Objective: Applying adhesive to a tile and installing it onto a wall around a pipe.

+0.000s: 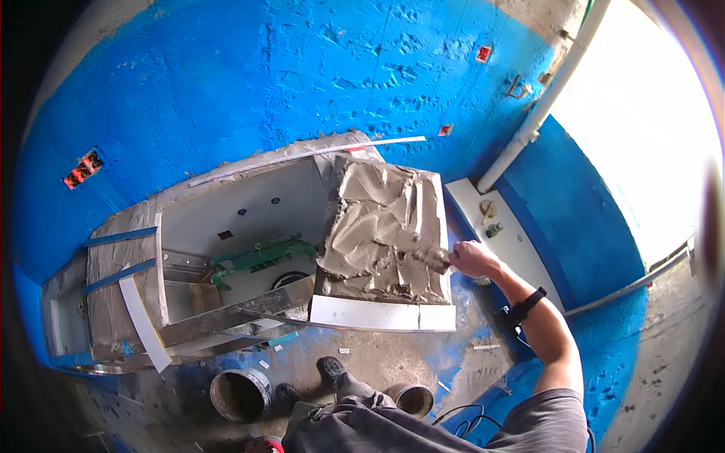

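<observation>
My right hand [474, 259] is closed round the handle end of a mortar-coated trowel [432, 257]. The tool's blade is smeared grey and hard to tell from what lies under it. It rests at the right part of a thick, ridged layer of wet grey mortar [370, 219]. That layer covers the top of a box-like counter section, with a white strip [381, 312] along its front edge and another pale edge on its right. A dark band with a small device [521, 308] sits on my right forearm. My left hand is out of the picture.
Left of the mortar lies an open recess with a green frame [264, 259]. A long white strip [302, 160] lies behind it. Blue strips [121, 275] and a white strip [145, 325] rest farther left. Two buckets, one grey [240, 394], stand near my feet. A white pipe [529, 132] rises at right.
</observation>
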`<state>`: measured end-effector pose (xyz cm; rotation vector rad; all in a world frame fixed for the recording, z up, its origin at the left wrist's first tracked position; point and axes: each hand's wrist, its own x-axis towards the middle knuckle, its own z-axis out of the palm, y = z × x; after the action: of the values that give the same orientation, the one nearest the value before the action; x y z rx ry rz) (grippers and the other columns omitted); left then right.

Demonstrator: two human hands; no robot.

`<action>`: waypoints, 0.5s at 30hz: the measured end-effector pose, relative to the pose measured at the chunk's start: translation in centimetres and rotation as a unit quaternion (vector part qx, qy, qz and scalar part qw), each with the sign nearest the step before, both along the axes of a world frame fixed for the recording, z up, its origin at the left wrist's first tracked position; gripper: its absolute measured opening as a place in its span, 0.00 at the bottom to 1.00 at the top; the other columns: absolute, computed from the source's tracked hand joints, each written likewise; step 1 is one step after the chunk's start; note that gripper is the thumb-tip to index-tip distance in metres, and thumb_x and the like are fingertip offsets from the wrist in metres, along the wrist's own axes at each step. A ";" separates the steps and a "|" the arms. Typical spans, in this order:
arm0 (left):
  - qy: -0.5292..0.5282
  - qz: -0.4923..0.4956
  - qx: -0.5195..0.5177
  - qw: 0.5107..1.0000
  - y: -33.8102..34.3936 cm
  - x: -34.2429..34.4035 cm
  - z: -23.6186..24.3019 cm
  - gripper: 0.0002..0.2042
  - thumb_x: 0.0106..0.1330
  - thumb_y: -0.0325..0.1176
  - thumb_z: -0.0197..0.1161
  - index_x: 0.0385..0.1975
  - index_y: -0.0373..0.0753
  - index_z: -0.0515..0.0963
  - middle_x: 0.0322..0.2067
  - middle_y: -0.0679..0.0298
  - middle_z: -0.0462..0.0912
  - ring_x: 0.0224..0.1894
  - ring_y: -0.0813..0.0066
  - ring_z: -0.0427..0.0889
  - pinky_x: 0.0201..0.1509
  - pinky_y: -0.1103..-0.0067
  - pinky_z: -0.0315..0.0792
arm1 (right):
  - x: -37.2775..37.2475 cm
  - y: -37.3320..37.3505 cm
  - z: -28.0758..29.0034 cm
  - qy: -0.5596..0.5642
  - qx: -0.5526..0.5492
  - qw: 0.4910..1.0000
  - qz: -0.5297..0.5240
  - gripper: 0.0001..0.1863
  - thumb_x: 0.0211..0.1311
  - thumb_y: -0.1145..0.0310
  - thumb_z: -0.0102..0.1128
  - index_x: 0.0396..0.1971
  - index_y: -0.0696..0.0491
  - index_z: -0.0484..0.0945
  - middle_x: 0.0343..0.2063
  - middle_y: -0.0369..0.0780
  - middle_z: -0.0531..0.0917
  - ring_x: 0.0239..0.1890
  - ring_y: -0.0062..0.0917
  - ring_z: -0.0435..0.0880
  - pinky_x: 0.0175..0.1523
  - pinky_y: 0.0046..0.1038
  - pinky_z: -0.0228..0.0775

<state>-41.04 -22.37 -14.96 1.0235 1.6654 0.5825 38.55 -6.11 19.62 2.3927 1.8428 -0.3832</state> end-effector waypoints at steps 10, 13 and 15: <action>0.083 -0.059 0.036 0.994 -1.8 -1.7 -0.1 0.09 0.65 0.36 0.60 0.24 0.41 0.76 0.22 0.62 0.79 0.16 0.69 0.76 0.19 0.74 0.69 | -2.7 -6.7 -0.9 0.155 0.102 0.973 -0.138 0.19 0.65 0.58 0.54 0.29 0.62 0.80 0.23 0.53 0.83 0.24 0.47 0.84 0.34 0.42 0.78; -0.011 0.085 -0.108 0.990 1.1 0.3 0.3 0.10 0.65 0.31 0.58 0.21 0.39 0.73 0.17 0.69 0.72 0.16 0.79 0.71 0.20 0.78 0.64 | -4.5 -10.2 0.1 0.272 0.082 0.922 -0.264 0.19 0.68 0.59 0.56 0.27 0.62 0.78 0.17 0.42 0.79 0.16 0.26 0.79 0.21 0.31 0.72; -0.002 0.062 -0.099 0.993 2.1 0.0 0.0 0.05 0.65 0.29 0.62 0.30 0.34 0.78 0.19 0.65 0.78 0.18 0.76 0.77 0.21 0.78 0.71 | -5.8 -11.1 0.2 0.327 0.077 0.898 -0.286 0.19 0.70 0.59 0.55 0.27 0.61 0.77 0.16 0.37 0.77 0.14 0.19 0.75 0.18 0.27 0.68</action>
<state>-41.00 -20.23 -14.96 0.7786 1.7537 0.4880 32.78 -17.17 19.82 3.1642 1.2952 -1.2689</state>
